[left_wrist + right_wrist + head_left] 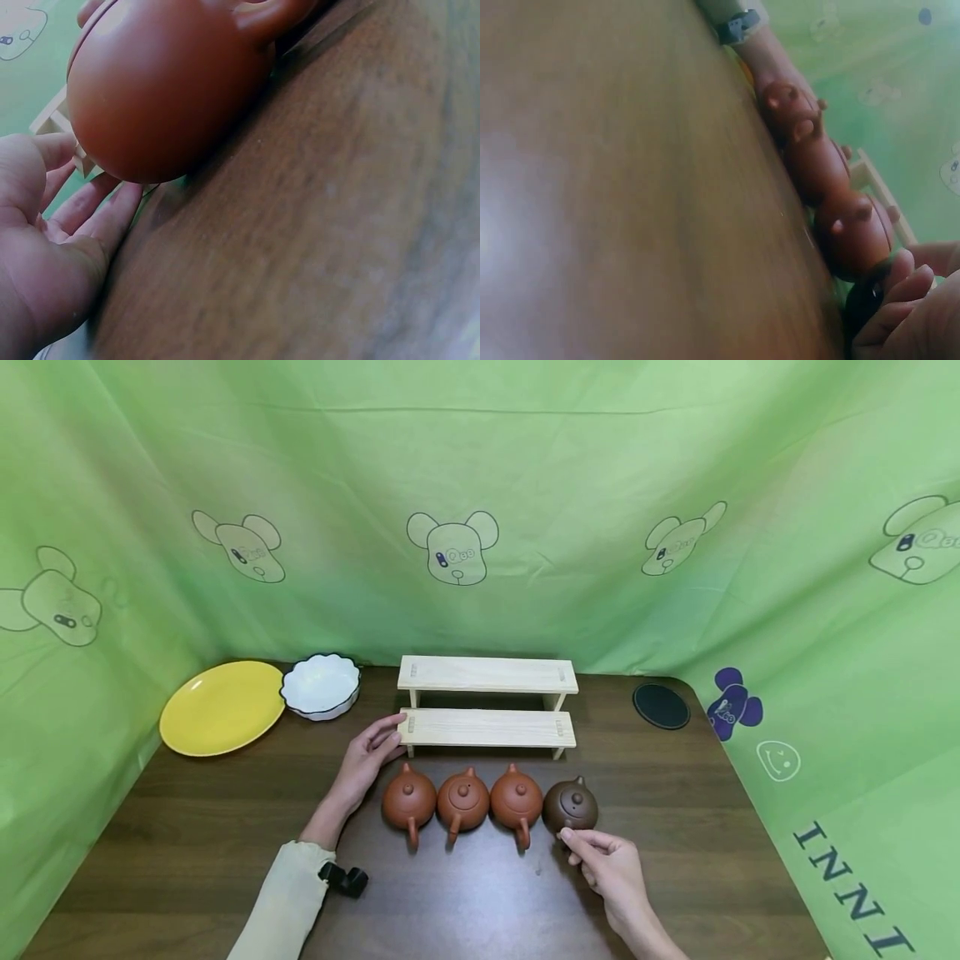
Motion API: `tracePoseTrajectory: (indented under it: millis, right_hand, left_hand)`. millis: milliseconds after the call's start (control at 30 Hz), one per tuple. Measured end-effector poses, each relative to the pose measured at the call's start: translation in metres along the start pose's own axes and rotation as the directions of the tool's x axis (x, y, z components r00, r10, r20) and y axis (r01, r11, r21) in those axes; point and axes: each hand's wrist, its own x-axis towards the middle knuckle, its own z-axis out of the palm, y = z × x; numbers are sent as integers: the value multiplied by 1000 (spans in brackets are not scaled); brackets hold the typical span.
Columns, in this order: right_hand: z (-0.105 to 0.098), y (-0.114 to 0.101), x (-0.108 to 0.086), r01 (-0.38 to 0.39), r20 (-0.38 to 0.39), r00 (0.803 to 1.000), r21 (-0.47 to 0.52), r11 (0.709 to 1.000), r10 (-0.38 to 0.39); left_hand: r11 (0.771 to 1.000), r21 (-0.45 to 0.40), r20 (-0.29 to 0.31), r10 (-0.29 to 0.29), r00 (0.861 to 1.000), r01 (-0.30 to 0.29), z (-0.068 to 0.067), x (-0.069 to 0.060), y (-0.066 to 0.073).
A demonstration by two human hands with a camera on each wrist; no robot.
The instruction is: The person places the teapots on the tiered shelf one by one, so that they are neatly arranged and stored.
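Observation:
Three reddish-brown teapots (409,799) (462,801) (516,798) stand in a row with a dark brown teapot (572,803) at its right end, spouts toward the shelf and handles toward the near side. My right hand (611,872) pinches the dark teapot's handle between thumb and fingers. At the left end of the two-tier wooden shelf (486,727), my left hand (363,764) touches the lower board with loosely extended fingers. In the left wrist view, a reddish teapot (165,90) partly hides the shelf beyond the left hand (56,247). The right hand (919,311) partly covers the dark teapot (862,300).
A yellow oval plate (222,708) lies at the back left beside a white scalloped bowl (321,685). A dark oval coaster (661,706) is at the back right. Green printed cloth (457,452) surrounds the back and sides of the wooden table (465,910).

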Motion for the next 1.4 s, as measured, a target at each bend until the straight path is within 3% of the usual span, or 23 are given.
tracePoseTrajectory:
  millis: [533,767,1100,1400]
  right_hand:
    - [0,1,-2,-18,22,1000,29,999,17]
    - [-1,2,-3,-19,12,1000,89,996,18]
    - [-4,3,-2,21,62,997,200,980,-34]
    - [-8,-3,-1,31,58,997,193,981,-43]
  left_hand:
    - [999,29,-6,37,999,-36,1,-1,-1]
    - [998,37,11,41,999,-41,0,-1,-2]
    - [998,50,14,37,999,-37,1,-1,0]
    - [999,29,4,43,999,-43,2,-2,0]
